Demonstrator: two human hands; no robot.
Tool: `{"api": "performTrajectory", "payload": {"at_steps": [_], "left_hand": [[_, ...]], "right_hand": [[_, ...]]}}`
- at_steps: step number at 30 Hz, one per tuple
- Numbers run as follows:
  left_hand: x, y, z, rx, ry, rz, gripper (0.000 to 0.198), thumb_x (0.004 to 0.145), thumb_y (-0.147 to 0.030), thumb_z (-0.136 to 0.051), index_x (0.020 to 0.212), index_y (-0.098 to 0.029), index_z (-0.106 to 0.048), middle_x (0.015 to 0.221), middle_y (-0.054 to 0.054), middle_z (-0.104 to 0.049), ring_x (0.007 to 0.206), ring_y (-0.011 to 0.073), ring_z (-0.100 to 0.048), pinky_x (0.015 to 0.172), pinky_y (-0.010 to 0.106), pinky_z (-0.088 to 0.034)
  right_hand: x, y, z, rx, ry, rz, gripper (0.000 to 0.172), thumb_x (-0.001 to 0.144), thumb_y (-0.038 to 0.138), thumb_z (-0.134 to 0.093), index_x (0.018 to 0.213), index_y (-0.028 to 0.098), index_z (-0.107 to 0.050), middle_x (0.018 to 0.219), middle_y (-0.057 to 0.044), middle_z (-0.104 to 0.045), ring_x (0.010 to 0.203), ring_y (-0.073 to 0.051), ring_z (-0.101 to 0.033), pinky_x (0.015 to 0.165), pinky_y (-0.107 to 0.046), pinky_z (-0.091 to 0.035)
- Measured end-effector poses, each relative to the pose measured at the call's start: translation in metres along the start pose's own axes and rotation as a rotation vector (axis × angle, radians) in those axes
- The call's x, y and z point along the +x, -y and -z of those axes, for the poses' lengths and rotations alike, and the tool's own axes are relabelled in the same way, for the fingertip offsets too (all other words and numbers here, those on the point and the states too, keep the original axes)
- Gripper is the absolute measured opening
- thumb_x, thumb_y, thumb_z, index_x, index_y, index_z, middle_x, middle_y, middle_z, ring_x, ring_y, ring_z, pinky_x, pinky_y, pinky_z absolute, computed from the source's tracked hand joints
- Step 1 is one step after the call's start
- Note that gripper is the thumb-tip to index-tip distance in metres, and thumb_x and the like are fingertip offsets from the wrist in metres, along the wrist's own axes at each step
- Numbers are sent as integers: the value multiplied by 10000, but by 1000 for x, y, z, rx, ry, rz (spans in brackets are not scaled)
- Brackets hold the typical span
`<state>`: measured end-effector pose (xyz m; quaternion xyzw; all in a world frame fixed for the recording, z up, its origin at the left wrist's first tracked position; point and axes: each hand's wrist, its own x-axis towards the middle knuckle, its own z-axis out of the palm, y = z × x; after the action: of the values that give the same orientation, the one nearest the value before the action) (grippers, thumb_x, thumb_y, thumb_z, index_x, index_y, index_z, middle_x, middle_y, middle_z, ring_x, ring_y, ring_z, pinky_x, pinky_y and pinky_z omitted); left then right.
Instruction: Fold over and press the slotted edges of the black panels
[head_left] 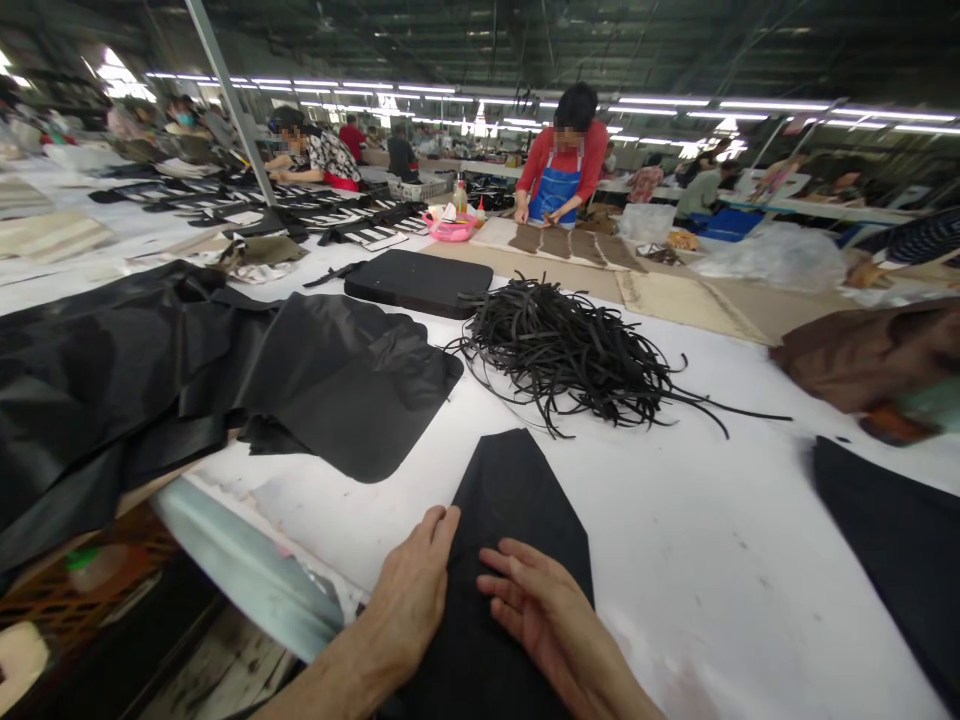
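A black fabric panel (525, 490) with a tapered far end lies on the white tabletop in front of me. My left hand (415, 590) rests along the panel's left edge, its fingers stretched forward. Over the middle of the panel is my right hand (536, 600), fingers apart and lightly curved, with nothing held in it. Whether its fingertips touch the fabric I cannot tell. Beyond the panel sits a tangled heap of thin black strips (570, 345). Several large black sheets (337, 380) are spread out to the left.
Behind the strips is a black padded block (416, 280). A pink basket (450, 228) with bottles stands farther back. Across the table a person in a blue apron (556, 190) handles brown pieces (566, 243). Another black piece (892, 540) lies right. A crate (45, 600) is below the table's left edge.
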<state>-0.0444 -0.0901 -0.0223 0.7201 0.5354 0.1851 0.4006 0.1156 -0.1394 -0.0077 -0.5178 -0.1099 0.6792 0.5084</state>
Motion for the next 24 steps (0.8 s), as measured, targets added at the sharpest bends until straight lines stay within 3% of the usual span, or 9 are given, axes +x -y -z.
{"api": "performTrajectory", "payload": {"at_steps": [3, 6, 8, 10, 13, 15, 20, 24], "left_hand": [[6, -5, 4, -30, -38, 12, 412, 757, -123, -395, 1102, -229, -593, 1020, 97, -604, 913, 246, -565, 824, 321, -382], [14, -7, 13, -132, -118, -37, 210, 804, -275, -452, 813, -237, -658, 769, 45, -603, 730, 198, -548, 708, 274, -380], [20, -4, 19, -252, -200, -4, 284, 799, -374, -488, 599, -201, -591, 612, 13, -528, 629, 165, -489, 622, 252, -359], [26, 1, 23, -487, -247, 143, 378, 760, -457, -527, 504, -179, -500, 505, -19, -431, 537, 133, -423, 539, 239, -328], [30, 7, 24, -937, -214, 339, 362, 676, -491, -611, 562, -159, -522, 504, -33, -456, 511, 116, -441, 535, 232, -354], [29, 8, 23, -1116, -177, 354, 329, 649, -459, -655, 620, -152, -542, 557, -22, -517, 535, 117, -482, 564, 236, -385], [26, 2, 22, -1209, -117, 343, 283, 629, -358, -714, 746, -173, -535, 594, -38, -551, 519, 103, -506, 515, 209, -369], [36, 0, 18, -1202, -51, 294, 301, 649, -374, -705, 803, -142, -588, 658, 6, -614, 568, 122, -553, 558, 225, -391]], "right_hand": [[9, -10, -3, -64, -15, 46, 533, 666, 409, -673, 1078, 127, -487, 1121, -170, -574, 719, -161, -634, 605, -264, -479], [15, -18, 0, -396, -15, 197, 582, 718, 406, -582, 1219, 162, -413, 1148, -136, -540, 604, -123, -599, 539, -270, -471], [18, -22, 2, -571, -5, 262, 586, 754, 384, -508, 1279, 178, -346, 1060, -87, -551, 528, -99, -565, 500, -264, -465], [20, -25, 4, -637, 5, 260, 601, 770, 373, -464, 1315, 191, -286, 969, -42, -542, 488, -91, -549, 473, -257, -463], [22, -27, 7, -631, 25, 238, 602, 787, 367, -440, 1331, 192, -253, 931, -24, -522, 493, -97, -553, 468, -254, -463], [22, -25, 8, -640, 44, 247, 536, 802, 376, -435, 1291, 181, -331, 936, -30, -526, 529, -105, -560, 490, -253, -464], [18, -8, -8, -916, 13, 452, 346, 773, 402, -522, 1050, 201, -575, 901, -31, -596, 652, -144, -569, 643, -262, -475], [28, 3, -32, -1094, -68, 637, 282, 767, 378, -537, 1001, 227, -588, 912, -28, -612, 703, -160, -580, 684, -262, -479]]}}
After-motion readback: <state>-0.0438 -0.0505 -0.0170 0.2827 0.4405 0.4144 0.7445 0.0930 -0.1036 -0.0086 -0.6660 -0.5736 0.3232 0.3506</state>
